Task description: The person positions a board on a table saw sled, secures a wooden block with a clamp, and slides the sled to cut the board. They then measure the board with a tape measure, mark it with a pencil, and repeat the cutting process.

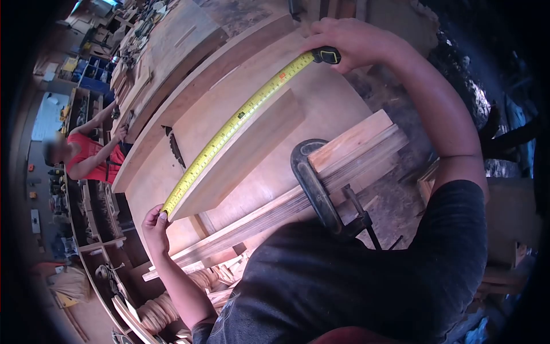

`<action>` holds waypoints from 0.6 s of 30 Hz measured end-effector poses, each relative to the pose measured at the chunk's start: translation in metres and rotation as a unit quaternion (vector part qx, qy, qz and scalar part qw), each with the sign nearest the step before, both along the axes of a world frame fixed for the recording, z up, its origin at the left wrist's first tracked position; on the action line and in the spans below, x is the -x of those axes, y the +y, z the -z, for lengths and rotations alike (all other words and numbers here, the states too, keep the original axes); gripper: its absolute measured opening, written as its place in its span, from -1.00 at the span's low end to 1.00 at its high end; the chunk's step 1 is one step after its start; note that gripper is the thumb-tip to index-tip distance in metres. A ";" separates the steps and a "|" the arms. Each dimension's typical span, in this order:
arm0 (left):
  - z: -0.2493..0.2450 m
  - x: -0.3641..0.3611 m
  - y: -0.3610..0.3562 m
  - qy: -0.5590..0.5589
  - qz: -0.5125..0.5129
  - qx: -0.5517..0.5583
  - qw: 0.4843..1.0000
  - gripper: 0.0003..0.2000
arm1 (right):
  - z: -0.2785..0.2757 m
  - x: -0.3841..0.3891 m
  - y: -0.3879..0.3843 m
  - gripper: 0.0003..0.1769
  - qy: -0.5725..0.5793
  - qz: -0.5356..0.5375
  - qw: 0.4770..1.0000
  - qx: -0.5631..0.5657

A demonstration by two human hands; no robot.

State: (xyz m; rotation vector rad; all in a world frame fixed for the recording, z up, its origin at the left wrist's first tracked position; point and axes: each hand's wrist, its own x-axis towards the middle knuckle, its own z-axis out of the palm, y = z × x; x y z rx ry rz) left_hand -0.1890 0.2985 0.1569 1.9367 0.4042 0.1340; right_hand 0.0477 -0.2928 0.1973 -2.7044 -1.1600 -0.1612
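A tape measure with a yellow blade (240, 114) stretches between my two hands. My right hand (349, 43) grips its black case (327, 55) at the upper right. At the lower left, the thumb and fingers of my left hand (156, 222) pinch the blade's end, right at the corner of a wooden board (246, 152). The blade runs along that board's long edge, bowing slightly, with its printed marks facing up. Under the board lies a broad pale wooden surface (326, 106).
A dark C-clamp (317, 186) sits over stacked wood strips (275, 203) close to my body. Beyond the tape stands a long plank (212, 66). A black slotted piece (173, 146) lies left of the tape. At far left, a person in red (94, 153) works at a bench.
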 end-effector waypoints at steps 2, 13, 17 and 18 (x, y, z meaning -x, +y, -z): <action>0.002 0.001 0.003 0.000 0.000 -0.002 1.000 -0.74 | 0.000 0.001 0.001 -0.27 -0.004 0.008 1.000 0.007; -0.001 0.000 -0.001 -0.004 -0.003 -0.019 1.000 -0.72 | -0.004 0.005 0.004 -0.26 -0.024 0.012 0.999 0.024; 0.000 0.000 0.006 0.001 0.020 -0.023 1.000 -0.73 | 0.000 0.002 0.003 -0.27 -0.039 0.002 0.999 0.009; 0.000 -0.001 0.006 0.001 0.028 -0.022 0.999 -0.75 | 0.000 0.003 0.004 -0.27 -0.039 0.000 0.999 0.009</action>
